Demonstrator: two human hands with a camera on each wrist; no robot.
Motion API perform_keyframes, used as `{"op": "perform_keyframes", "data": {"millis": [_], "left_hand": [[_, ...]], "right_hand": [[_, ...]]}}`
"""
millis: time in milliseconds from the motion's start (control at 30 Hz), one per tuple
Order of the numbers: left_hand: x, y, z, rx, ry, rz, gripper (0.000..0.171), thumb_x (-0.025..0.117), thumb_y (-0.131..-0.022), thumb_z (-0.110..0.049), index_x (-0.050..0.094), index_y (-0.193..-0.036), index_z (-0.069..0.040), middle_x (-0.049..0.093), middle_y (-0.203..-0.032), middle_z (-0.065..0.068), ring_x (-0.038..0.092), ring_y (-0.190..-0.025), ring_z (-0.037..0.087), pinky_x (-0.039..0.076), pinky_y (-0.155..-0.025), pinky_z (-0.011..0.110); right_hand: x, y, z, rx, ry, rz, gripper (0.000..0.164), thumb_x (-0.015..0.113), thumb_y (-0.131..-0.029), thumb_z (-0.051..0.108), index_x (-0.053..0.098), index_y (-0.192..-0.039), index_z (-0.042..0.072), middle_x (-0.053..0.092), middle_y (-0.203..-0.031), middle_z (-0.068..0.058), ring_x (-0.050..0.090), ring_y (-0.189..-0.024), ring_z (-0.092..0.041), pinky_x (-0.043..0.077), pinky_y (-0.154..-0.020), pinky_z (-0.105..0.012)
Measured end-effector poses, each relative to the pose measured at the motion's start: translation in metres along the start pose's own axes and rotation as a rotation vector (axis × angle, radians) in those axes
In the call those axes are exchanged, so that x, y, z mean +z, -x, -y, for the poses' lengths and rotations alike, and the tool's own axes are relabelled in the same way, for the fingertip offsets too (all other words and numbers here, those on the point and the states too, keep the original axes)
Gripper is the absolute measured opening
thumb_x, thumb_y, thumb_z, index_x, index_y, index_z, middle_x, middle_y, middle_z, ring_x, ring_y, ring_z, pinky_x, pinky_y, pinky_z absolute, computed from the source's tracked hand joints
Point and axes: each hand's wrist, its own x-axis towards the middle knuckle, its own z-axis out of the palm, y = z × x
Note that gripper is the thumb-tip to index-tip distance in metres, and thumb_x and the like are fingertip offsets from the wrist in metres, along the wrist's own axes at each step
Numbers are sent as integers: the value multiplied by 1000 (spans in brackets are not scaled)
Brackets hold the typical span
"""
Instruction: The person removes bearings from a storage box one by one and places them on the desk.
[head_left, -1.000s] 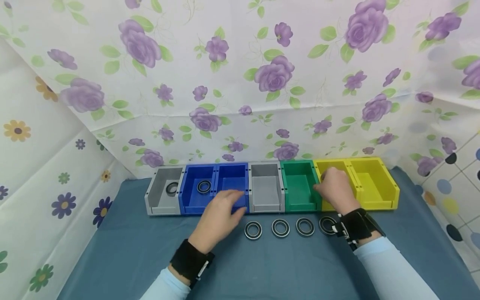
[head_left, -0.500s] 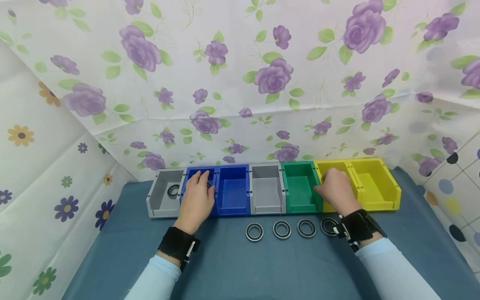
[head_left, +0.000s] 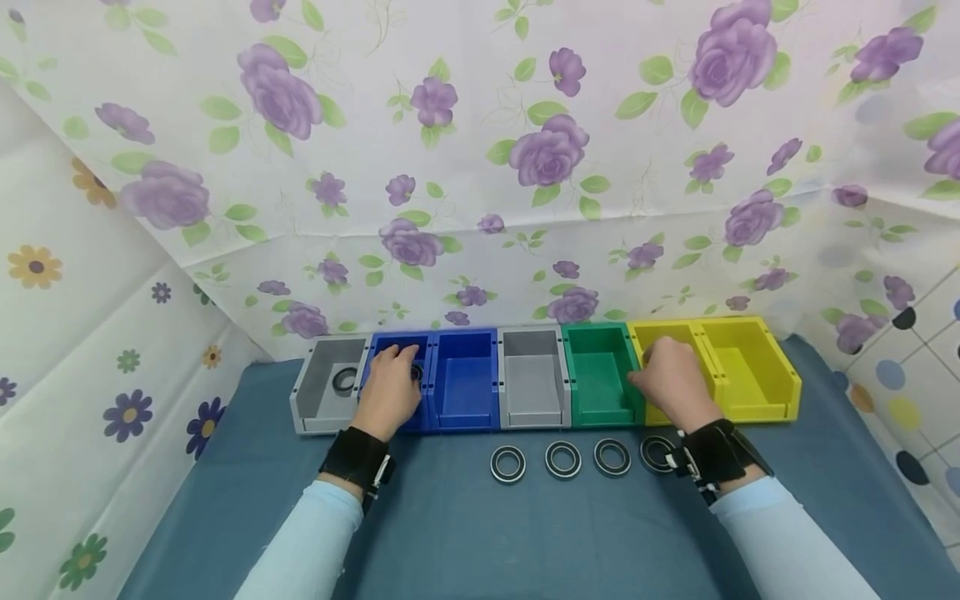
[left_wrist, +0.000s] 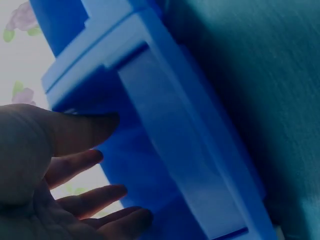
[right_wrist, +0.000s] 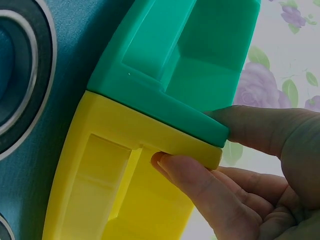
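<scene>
In the head view my left hand [head_left: 387,392] reaches over the left blue bin [head_left: 392,423]. The left wrist view shows its thumb and fingers spread apart and loosely bent inside that bin, holding nothing visible. A bearing [head_left: 417,372] peeks out beside the thumb, the rest of it hidden by the hand. My right hand [head_left: 675,379] pinches the adjoining side walls of the green bin [right_wrist: 165,107] and the left yellow bin [right_wrist: 75,150]. Its thumb is on the green side and its index finger on the yellow side.
Another bearing [head_left: 345,381] lies in the left grey bin [head_left: 327,423]. Several ring bearings, among them one bearing [head_left: 507,464], lie in a row on the blue cloth [head_left: 525,542] before the bins. A second grey bin [head_left: 534,417] stands mid-row; flowered sheeting [head_left: 480,167] hangs behind.
My left hand has moved left from in front of the right blue bin to over the left blue bin, covering most of its bearing. My right hand has stayed put.
</scene>
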Motion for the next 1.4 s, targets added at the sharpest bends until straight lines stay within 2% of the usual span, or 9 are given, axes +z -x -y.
{"op": "perform_keyframes", "data": {"millis": [200, 367, 533, 767, 1100, 1400], "left_hand": [[4, -8, 5, -11, -17, 87, 55, 63, -83, -8, 46, -135, -7, 37, -137, 25, 30, -126, 43, 32, -98, 51], [9, -14, 10, -6, -34, 127, 57, 65, -82, -9, 45, -135, -5, 39, -135, 25, 33, -125, 41, 32, -99, 49], [14, -18, 13, -19, -53, 168, 54, 61, -83, -7, 46, -135, -4, 42, -133, 25, 37, -123, 40, 32, -98, 49], [20, -19, 16, -50, -68, 235, 52, 54, -86, -4, 44, -138, -6, 36, -138, 27, 34, -125, 40, 30, -100, 49], [22, -17, 16, -59, -58, 261, 50, 49, -90, -4, 42, -139, -8, 39, -137, 23, 36, -125, 37, 32, -99, 48], [28, -15, 17, -35, -80, 227, 46, 54, -90, -6, 48, -135, -8, 48, -132, 17, 39, -123, 36, 35, -97, 47]], "right_hand": [[-1, 0, 0, 4, 8, 1, 29, 68, -78, 17, 50, -57, 9, 34, -50, 0, 40, -43, -17, 34, -41, -28], [-1, 1, 0, 0, -1, -4, 31, 68, -78, 17, 47, -56, 9, 32, -49, 0, 39, -42, -17, 33, -41, -28], [-1, 2, 1, 5, -11, 2, 30, 67, -79, 17, 48, -57, 9, 33, -50, 0, 40, -43, -18, 34, -41, -28], [-1, 1, 2, 4, -5, 5, 30, 68, -78, 17, 49, -56, 9, 32, -50, 0, 39, -42, -18, 33, -41, -28], [-1, 2, 2, 7, -13, 7, 33, 68, -78, 17, 45, -56, 10, 32, -49, 1, 39, -42, -17, 33, -40, -27], [-1, 0, 1, 14, -1, 12, 31, 69, -79, 18, 48, -57, 9, 32, -49, 1, 39, -42, -17, 32, -40, -27]]}}
